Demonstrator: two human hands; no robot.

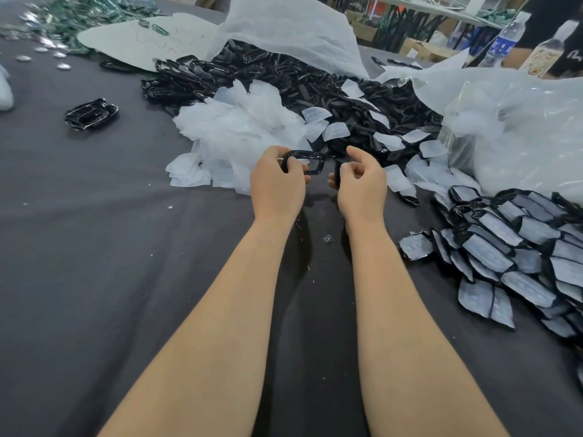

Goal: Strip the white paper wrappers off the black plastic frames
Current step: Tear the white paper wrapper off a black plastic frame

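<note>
**Desk:** Where is the frame, and who has it?

**Photographer:** Dead centre. A black frame (320,164) is held by the left hand (277,184), fingers curled round its left end. No paper shows on it.

**Desk:** How does it lie?

**Photographer:** Long axis left to right across the picture. Its free end points at the right hand (361,181), just beside it. That hand's fingers are curled in, and a dark sliver shows by the thumb, but I cannot tell whether it pinches anything.

**Desk:** What does the next move turn on?

**Photographer:** My reading is that this one is stripped and belongs on the bare heap (284,77), straight above the hands. The wrapped stack (520,247) lies at lower right, so the right hand is nearer for the next pick (the left would have to cross over).

**Desk:** And the shed paper?

**Photographer:** Wrappers (239,127) mound just above and left of the hands, touching the heap. Loose ones dot the heap as well.

**Desk:** Any containers?

**Photographer:** A clear bag (520,121) at right centre holds something white, though what it is I can't make out. A white sheet (293,26) at top centre drapes over the heap's far side. Everything rests on a dark cloth (94,247), and a bottle (501,42) stands at upper right.
</note>
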